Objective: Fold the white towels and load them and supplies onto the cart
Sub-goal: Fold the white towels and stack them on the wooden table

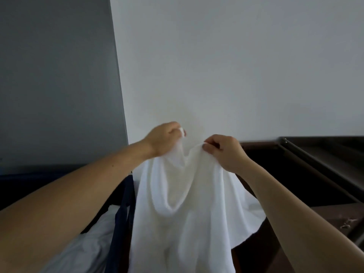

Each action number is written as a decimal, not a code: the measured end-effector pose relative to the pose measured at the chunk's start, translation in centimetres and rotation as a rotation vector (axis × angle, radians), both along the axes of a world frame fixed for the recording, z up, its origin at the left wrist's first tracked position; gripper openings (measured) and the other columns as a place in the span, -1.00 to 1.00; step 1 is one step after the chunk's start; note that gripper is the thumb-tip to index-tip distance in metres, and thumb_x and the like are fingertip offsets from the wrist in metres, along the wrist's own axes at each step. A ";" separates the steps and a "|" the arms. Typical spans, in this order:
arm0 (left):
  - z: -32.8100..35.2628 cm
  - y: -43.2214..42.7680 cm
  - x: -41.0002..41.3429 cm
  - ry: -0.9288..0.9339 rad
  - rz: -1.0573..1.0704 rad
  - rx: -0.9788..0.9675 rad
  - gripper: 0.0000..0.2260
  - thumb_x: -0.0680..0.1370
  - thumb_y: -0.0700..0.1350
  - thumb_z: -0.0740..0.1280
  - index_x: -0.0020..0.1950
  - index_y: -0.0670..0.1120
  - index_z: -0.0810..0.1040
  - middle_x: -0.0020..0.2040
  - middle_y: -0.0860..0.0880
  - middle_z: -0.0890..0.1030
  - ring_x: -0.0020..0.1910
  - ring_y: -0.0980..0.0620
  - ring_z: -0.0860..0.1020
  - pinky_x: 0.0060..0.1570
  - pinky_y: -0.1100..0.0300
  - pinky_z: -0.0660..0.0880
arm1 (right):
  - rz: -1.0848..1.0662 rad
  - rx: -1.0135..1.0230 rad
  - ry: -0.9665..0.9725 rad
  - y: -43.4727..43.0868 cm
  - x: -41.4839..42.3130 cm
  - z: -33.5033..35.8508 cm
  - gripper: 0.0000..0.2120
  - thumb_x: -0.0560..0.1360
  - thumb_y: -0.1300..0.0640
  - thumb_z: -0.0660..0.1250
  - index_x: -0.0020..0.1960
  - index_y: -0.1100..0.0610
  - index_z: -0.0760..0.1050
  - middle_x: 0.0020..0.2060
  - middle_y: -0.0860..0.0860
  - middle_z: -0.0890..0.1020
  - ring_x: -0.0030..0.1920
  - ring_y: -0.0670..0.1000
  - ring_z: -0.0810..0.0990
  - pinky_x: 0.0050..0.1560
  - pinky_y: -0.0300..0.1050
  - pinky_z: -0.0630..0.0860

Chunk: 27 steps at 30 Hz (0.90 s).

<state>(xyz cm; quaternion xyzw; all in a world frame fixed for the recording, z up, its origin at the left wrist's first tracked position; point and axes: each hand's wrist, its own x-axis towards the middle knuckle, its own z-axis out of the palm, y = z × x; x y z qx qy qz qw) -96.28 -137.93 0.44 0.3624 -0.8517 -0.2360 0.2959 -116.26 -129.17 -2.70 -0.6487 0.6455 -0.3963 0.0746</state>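
**Towel (pixel 183 203) held up by its top edge in both hands**

1. Surroundings, left. A grey panel (pixel 59 75) fills 9 to 11 o'clock. Pale, smooth linen (pixel 94 243) lies at 7 o'clock, and a dark blue strap (pixel 124 213) hangs just beside the towel's left edge.

2. Left hand (pixel 163 139). The fingers are curled and pinch the top hem, and a small tuft of cloth shows above the knuckles. This hand is at 11 o'clock from the towel's middle and slightly higher than the other.

3. Towel. It is white, soft terry, and blurred in places. It hangs at 6 o'clock below both hands, in front of the white wall (pixel 236 66). The long axis runs vertically, from 12 to 6 o'clock. The hem sags in a short dip between the hands, and deep rounded folds run down the body. The lower end leaves the frame.

4. Right hand (pixel 224 152). Thumb and curled fingers pinch the hem at 1 o'clock from the towel's middle. The two grips are near each other, so the hold is narrow.

5. Surroundings, right. A dark brown, hard-edged unit (pixel 315 174) with a rail stands at 3 to 4 o'clock. Whether it is the cart cannot be told.

6. Assessment. The hands probably need to spread toward 9 and 3 o'clock to draw the hem taut before a fold. Neither hand is clearly nearer.
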 end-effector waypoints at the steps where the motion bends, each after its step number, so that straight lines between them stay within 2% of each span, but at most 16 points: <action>1: -0.2 0.7 -0.7 -0.039 -0.084 0.041 -0.69 0.61 0.01 0.15 0.14 -0.11 0.60 0.12 -0.02 0.62 0.13 -0.01 0.54 0.20 0.06 0.44 | 0.025 0.007 0.021 -0.1 0.6 0.5 -0.90 0.57 0.06 0.36 -0.13 -0.04 0.55 -0.33 -0.17 0.55 -0.31 -0.19 0.48 -0.29 -0.47 0.36; 2: -0.5 1.2 -1.1 -0.095 -0.139 0.068 -0.71 0.64 0.03 0.18 0.22 -0.06 0.59 0.16 0.02 0.61 0.15 0.03 0.54 0.22 0.07 0.44 | 0.045 0.006 0.027 -0.1 1.1 0.8 -0.88 0.57 0.05 0.36 -0.14 -0.03 0.56 -0.34 -0.14 0.56 -0.32 -0.16 0.48 -0.29 -0.43 0.38; 4: -0.8 1.6 -1.6 -0.211 -0.168 0.046 -0.64 0.61 0.18 0.24 0.24 -0.02 0.56 0.11 0.04 0.61 0.09 0.06 0.55 0.14 0.11 0.49 | 0.072 0.004 -0.003 0.0 1.6 0.9 -0.91 0.56 0.06 0.39 -0.11 0.02 0.63 -0.27 -0.08 0.63 -0.24 -0.11 0.56 -0.22 -0.32 0.47; 6: -1.2 1.6 -1.7 -0.237 -0.142 -0.028 -0.62 0.57 0.21 0.30 0.15 -0.07 0.59 -0.06 0.01 0.62 -0.11 0.10 0.56 -0.06 0.18 0.50 | 0.072 0.006 -0.077 0.2 1.6 0.6 -0.96 0.53 0.10 0.42 -0.09 -0.01 0.64 -0.21 -0.09 0.67 -0.14 -0.09 0.62 -0.10 -0.25 0.53; 8: -1.4 1.4 -1.5 -0.198 -0.147 -0.066 -0.66 0.57 0.17 0.32 0.04 -0.11 0.61 -0.24 0.05 0.55 -0.33 0.21 0.49 -0.28 0.32 0.40 | 0.073 -0.008 -0.178 0.4 1.4 0.2 -0.92 0.50 0.11 0.46 -0.08 -0.05 0.60 -0.25 -0.13 0.66 -0.20 -0.16 0.61 -0.14 -0.31 0.52; 9: -1.5 1.3 -1.4 -0.188 -0.159 -0.072 -0.68 0.58 0.14 0.33 0.02 -0.11 0.61 -0.27 0.06 0.54 -0.36 0.23 0.48 -0.32 0.36 0.37 | 0.087 -0.014 -0.232 0.5 1.2 0.0 -0.88 0.48 0.14 0.47 -0.06 -0.05 0.58 -0.27 -0.13 0.66 -0.24 -0.18 0.59 -0.17 -0.32 0.51; 12: -1.7 0.9 -0.9 -0.126 -0.181 -0.034 -0.79 0.60 0.02 0.35 0.03 -0.12 0.63 -0.15 0.02 0.63 -0.21 0.17 0.56 -0.24 0.39 0.43 | 0.157 0.015 -0.347 0.8 0.7 -1.0 -0.79 0.44 0.26 0.50 -0.06 0.00 0.56 -0.28 -0.12 0.64 -0.26 -0.18 0.58 -0.17 -0.34 0.53; 15: -1.3 0.4 -0.6 0.031 -0.130 -0.014 -0.80 0.59 -0.09 0.36 -0.03 -0.23 0.61 -0.19 0.06 0.63 -0.27 0.27 0.54 -0.25 0.38 0.45 | 0.129 0.022 -0.347 0.9 0.3 -2.5 -0.77 0.39 0.27 0.53 -0.10 0.01 0.56 -0.25 -0.15 0.62 -0.28 -0.22 0.56 -0.16 -0.34 0.52; 17: -0.7 0.1 -0.6 0.110 -0.095 -0.021 -0.74 0.60 -0.12 0.35 -0.04 -0.36 0.54 -0.20 -0.03 0.63 -0.26 0.18 0.53 -0.24 0.28 0.46 | 0.049 -0.043 -0.326 0.8 0.3 -3.3 -0.74 0.39 0.21 0.54 -0.08 -0.05 0.53 -0.16 -0.18 0.61 -0.24 -0.25 0.56 -0.18 -0.39 0.48; 19: -0.2 -0.2 -0.8 0.158 -0.074 -0.040 -0.70 0.60 -0.11 0.34 -0.04 -0.39 0.51 -0.12 -0.15 0.64 -0.23 0.09 0.52 -0.20 0.21 0.47 | -0.010 -0.116 -0.234 0.6 0.4 -4.0 -0.66 0.41 0.13 0.53 -0.03 -0.19 0.43 0.01 -0.22 0.53 -0.13 -0.26 0.55 -0.18 -0.47 0.45; 21: 0.0 -0.4 -1.1 0.180 -0.054 -0.058 -0.72 0.60 -0.10 0.35 -0.04 -0.36 0.52 -0.06 -0.12 0.62 -0.20 0.12 0.52 -0.18 0.34 0.43 | -0.045 -0.181 -0.161 0.5 0.9 -4.6 -0.60 0.43 0.07 0.52 -0.01 -0.28 0.35 0.07 -0.25 0.44 -0.05 -0.25 0.52 -0.17 -0.46 0.45; 24: -0.2 -0.6 -1.3 0.194 -0.032 -0.051 -0.79 0.59 -0.08 0.35 0.00 -0.24 0.60 0.00 0.00 0.57 -0.11 0.22 0.53 -0.15 0.52 0.38 | -0.063 -0.263 -0.138 0.5 1.2 -5.3 -0.61 0.42 0.07 0.53 -0.01 -0.24 0.35 0.00 -0.23 0.45 -0.08 -0.22 0.50 -0.15 -0.45 0.44; 27: -0.5 -0.6 -1.1 0.232 -0.026 -0.020 -0.83 0.59 -0.07 0.35 0.01 -0.17 0.62 -0.02 0.10 0.59 -0.09 0.27 0.54 -0.14 0.51 0.39 | -0.019 -0.214 -0.223 0.4 1.3 -5.5 -0.69 0.43 0.09 0.52 -0.08 -0.21 0.44 -0.14 -0.18 0.57 -0.17 -0.19 0.55 -0.17 -0.44 0.45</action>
